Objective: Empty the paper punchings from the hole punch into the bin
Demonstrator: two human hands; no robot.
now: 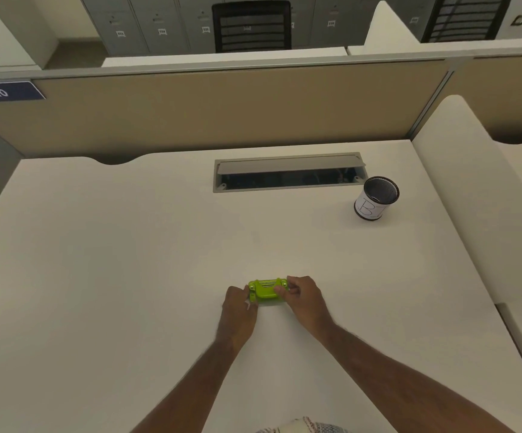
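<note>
A small lime-green hole punch (265, 291) sits on the white desk (128, 260), near the middle front. My left hand (240, 306) grips its left end with the fingertips. My right hand (303, 300) holds its right end, thumb on top and fingers curled round the far side. The bin (376, 197) is a small black mesh cup with a white paper label, upright at the far right of the desk, well away from both hands. No punchings are visible.
An open cable tray (288, 173) with a raised grey flap is set into the desk behind the punch. A beige partition (222, 107) closes the far edge. A white rounded divider (472, 189) borders the right side.
</note>
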